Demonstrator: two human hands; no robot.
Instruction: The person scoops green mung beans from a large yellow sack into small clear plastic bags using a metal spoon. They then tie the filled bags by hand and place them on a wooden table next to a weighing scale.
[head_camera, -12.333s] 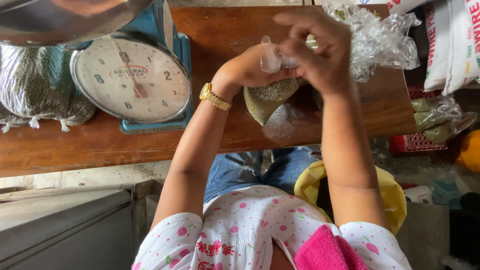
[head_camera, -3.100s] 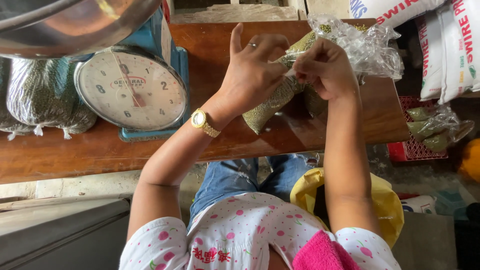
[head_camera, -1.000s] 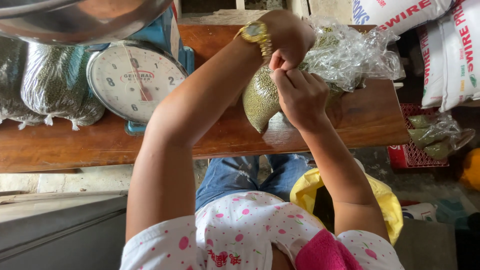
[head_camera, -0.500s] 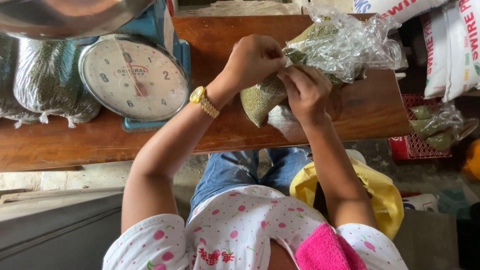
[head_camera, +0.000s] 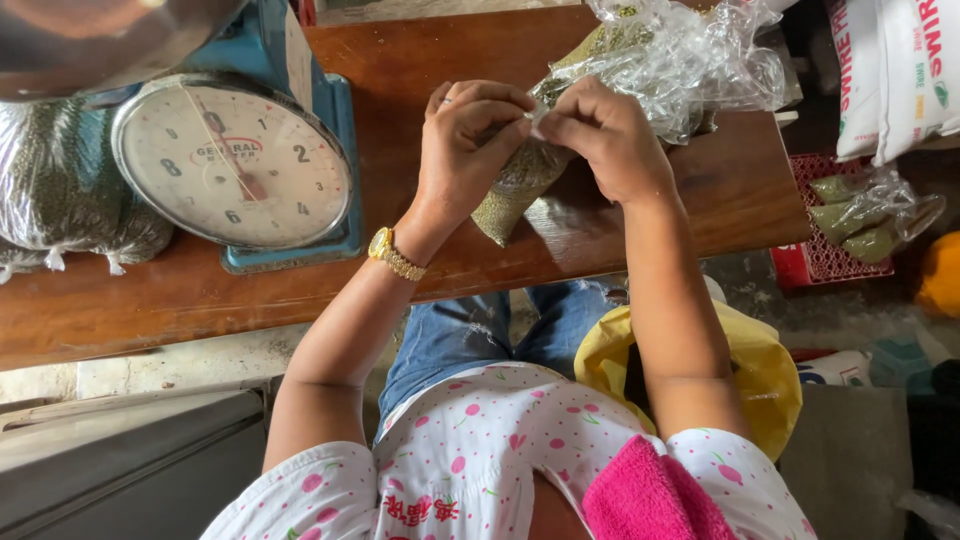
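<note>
A small clear plastic bag filled with green beans stands on the wooden table. My left hand, with a gold watch on its wrist, and my right hand meet over the bag's top, both pinching the twisted plastic neck between their fingertips. Just behind the hands lies a larger crumpled clear bag with more green beans in it.
A blue dial scale with a metal pan stands at the table's left, with tied bags of beans behind it. White sacks, a red crate with small bean bags, and a yellow bag lie to the right.
My left hand has come down from over the bag to beside my right hand. Both hands now pinch the bag's neck together, slightly nearer the table's front edge.
</note>
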